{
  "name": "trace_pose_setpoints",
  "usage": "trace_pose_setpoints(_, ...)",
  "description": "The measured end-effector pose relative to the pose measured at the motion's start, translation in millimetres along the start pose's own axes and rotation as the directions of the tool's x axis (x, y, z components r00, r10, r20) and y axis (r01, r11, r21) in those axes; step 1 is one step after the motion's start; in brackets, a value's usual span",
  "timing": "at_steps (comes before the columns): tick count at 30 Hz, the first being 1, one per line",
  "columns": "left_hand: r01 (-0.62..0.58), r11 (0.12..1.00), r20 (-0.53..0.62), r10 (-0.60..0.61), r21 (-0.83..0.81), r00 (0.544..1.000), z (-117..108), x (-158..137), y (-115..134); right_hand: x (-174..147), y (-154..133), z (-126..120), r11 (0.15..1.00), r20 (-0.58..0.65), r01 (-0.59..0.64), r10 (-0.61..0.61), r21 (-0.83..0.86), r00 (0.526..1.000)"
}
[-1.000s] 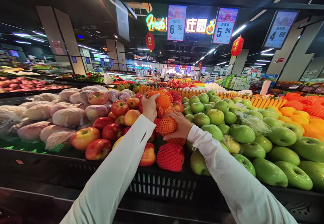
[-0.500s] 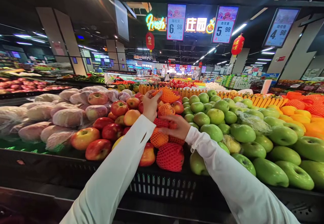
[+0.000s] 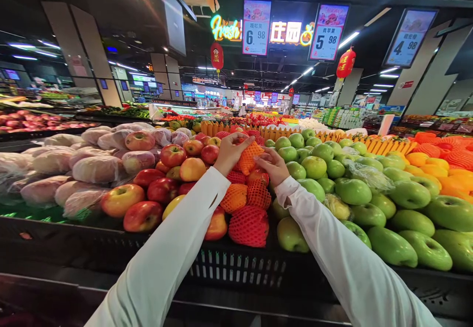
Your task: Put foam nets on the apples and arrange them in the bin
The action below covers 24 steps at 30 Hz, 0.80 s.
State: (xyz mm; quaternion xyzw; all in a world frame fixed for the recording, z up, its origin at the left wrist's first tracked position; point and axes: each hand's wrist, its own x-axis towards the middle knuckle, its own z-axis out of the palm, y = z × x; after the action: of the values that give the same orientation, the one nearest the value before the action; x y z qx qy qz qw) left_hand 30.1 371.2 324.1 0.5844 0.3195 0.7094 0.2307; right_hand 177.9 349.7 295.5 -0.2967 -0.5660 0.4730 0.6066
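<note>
Between my hands, above the middle of the fruit display, is an orange foam fruit net (image 3: pixel 249 157); whether it has fruit inside I cannot make out. My left hand (image 3: pixel 230 153) is closed on its upper left side, thumb along the top. At its right edge my right hand (image 3: pixel 274 167) pinches the mesh with thumb and fingers. Just below lie more netted fruits, among them an orange-netted one (image 3: pixel 235 198) and a red-netted one (image 3: pixel 249 226). Red and yellow apples (image 3: pixel 143 216) are heaped left of my left hand, and green apples (image 3: pixel 314 167) right of my right hand.
Film-wrapped fruits (image 3: pixel 96 168) fill the left side, and oranges (image 3: pixel 433 173) the far right. A black slatted crate wall (image 3: pixel 236 270) runs along the front, a low yellow fence (image 3: pixel 373 144) behind the green apples. Price screens (image 3: pixel 255 28) hang overhead.
My right hand has risen from the lower netted fruits to the net held by my left hand and now pinches it. The net has come slightly lower and nearer, turned more upright.
</note>
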Motion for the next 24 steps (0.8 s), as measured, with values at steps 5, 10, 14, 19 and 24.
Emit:
trace_pose_setpoints(5,-0.024,1.000,0.065,0.023,0.020,0.998,0.5,-2.1,3.8,-12.0,-6.9,6.8,0.996,0.197,-0.058,0.044,0.065,0.979)
trace_pose_setpoints(10,0.011,0.996,0.188,-0.027,0.086,0.982,1.4,-4.1,2.7,-15.5,-13.2,5.0,0.997,0.107,0.076,-0.074,-0.010,0.992)
trace_pose_setpoints(14,-0.028,0.992,0.231,-0.002,0.124,0.973,-1.8,-5.2,-0.5,-10.9,-14.8,-0.6,0.962,-0.092,0.242,-0.254,-0.127,0.963)
trace_pose_setpoints(19,-0.028,0.950,0.169,-0.026,0.310,0.985,-1.5,-7.3,-8.4,7.0,-13.4,-16.5,0.950,-0.409,0.280,-0.311,-0.137,0.858)
trace_pose_setpoints(24,0.020,0.876,-0.043,0.001,0.481,0.999,-9.4,1.4,-3.5,16.7,-8.7,-23.3,0.988,-0.377,0.138,-0.101,0.073,0.921)
